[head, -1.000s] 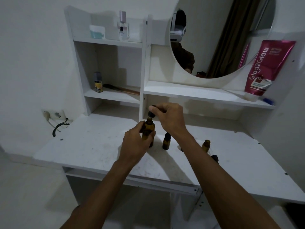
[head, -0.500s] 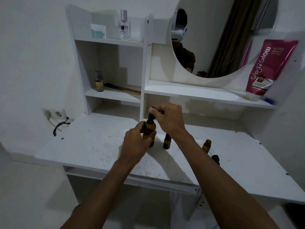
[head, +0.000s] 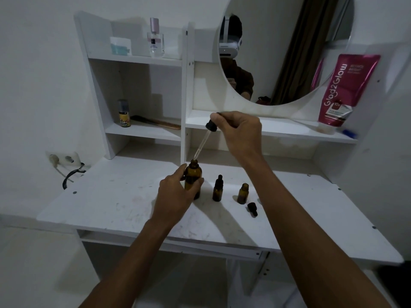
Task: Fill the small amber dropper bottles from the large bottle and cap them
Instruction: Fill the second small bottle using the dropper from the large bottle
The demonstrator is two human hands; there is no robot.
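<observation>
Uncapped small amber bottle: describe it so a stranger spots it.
On the white desk, right of the large amber bottle in the left hand, stand two small bottles. The uncapped bottle is the right one, open-necked; its neighbour wears a black dropper cap.

Left hand (head: 175,192) curled low; right hand (head: 240,132) pinching, raised higher.

Premises was home dressing corner. White vanity desk (head: 111,196) bore round mirror (head: 278,30). Perfume bottle (head: 155,41) shelved left of mirror, comb (head: 155,123) lower left, pink cosmetic tube (head: 342,90) right.
</observation>
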